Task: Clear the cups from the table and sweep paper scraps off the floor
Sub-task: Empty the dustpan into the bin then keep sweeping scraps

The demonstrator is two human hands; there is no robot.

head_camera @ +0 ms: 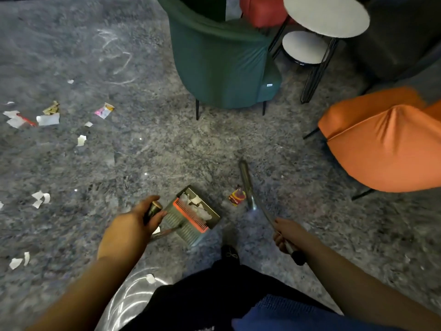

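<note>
1. Here, grey metal dustpan [194,217] with red comb strip sits on the grey speckled floor [155,151], mouth pointing up-right, white paper scraps [199,206] inside.
2. Left hand [133,225] grips its upright handle's top.
3. Right hand [286,234] grips the blurred broom stick [267,215]; its head is hard to make out.
4. Torn scraps [47,119] lie far left.

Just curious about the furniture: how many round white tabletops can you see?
2: a large tabletop at the top right, and a smaller tabletop lower down, just beneath it.
</note>
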